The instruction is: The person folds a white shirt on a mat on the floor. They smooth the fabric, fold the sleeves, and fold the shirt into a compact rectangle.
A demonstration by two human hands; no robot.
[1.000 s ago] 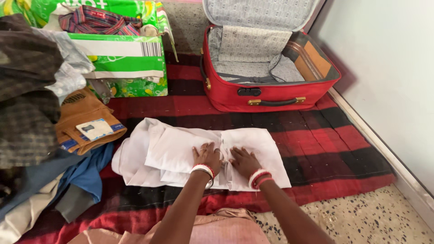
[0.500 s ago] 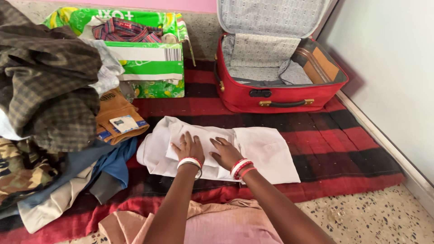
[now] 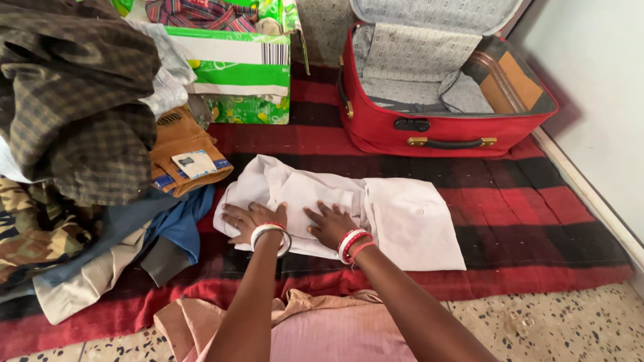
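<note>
Pressing flat on a white garment (image 3: 402,221), both of your hands lie palm down with fingers spread, neither grip closed on anything.

- Left hand (image 3: 249,218): rests on the left end of the white garment, fingers pointing left, at the cloth's edge. White and red bangles sit on the wrist.
- Right hand (image 3: 330,222): rests on the middle of the garment, just right of your left hand, fingers spread toward the far left. Red and white bangles sit on the wrist.
- White garment: folded into a rough rectangle, lying on the red and black checked blanket (image 3: 523,214) in front of you; its left part is rumpled in layers, its right part smooth.
- Red suitcase (image 3: 443,131): open, lid raised, on the far side of the blanket beyond the garment; grey patterned lining shows inside.
- Green and white cardboard box (image 3: 235,74): far left of the suitcase, holding a striped cloth.
- Heap of clothes (image 3: 80,114): at left, with dark checked fabric on top, tan trousers (image 3: 184,154) carrying a paper tag, and blue cloth (image 3: 178,224) just beside your left hand.
- Pink cloth (image 3: 322,332): nearest to you, below your forearms.
- Speckled floor (image 3: 550,322): near right, beside the blanket; a pale wall runs along the right.
</note>
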